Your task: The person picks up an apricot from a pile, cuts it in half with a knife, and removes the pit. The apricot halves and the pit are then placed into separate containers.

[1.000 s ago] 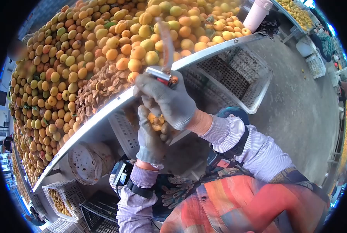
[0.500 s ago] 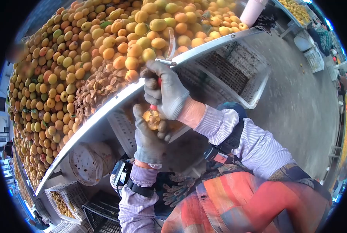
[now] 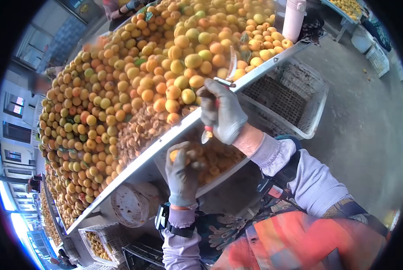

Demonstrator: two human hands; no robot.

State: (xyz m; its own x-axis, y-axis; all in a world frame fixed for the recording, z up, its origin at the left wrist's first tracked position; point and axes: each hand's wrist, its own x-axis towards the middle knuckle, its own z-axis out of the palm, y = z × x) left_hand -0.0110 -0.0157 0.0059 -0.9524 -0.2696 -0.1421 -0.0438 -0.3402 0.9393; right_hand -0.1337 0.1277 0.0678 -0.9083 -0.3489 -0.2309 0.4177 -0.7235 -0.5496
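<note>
- Big table point(image 3: 143, 157), heaped w/ a pile of apricots point(image 3: 134, 76) right up to its near edge. Work close to that edge so nothing rolls off.
- Empty crate point(image 3: 287, 94) sits below the table's right end. Not in use right now.
- Full crate point(image 3: 219, 157) of cut fruit sits just under the near edge, below both hands. Keep the hands over it so bits drop in, not on the floor.
- Brown heap of pits point(image 3: 138, 130) lies on the table by the near edge, left of the hands. Pits go there, fruit goes in the crate; don't mix them.
- Right hand point(image 3: 221, 112), gloved, is closed tight on a knife point(image 3: 207, 133) at the table's edge. The sharp end pts down, I think; it's blurry. Keep it turned away from the other glove.
- Left hand point(image 3: 182, 173), gloved, is lower, under the edge, fingers curled round one apricot point(image 3: 175, 155).
- That apricot is soft, prob. easy to squash. Hold it gently, cut along its line, then twist.
</note>
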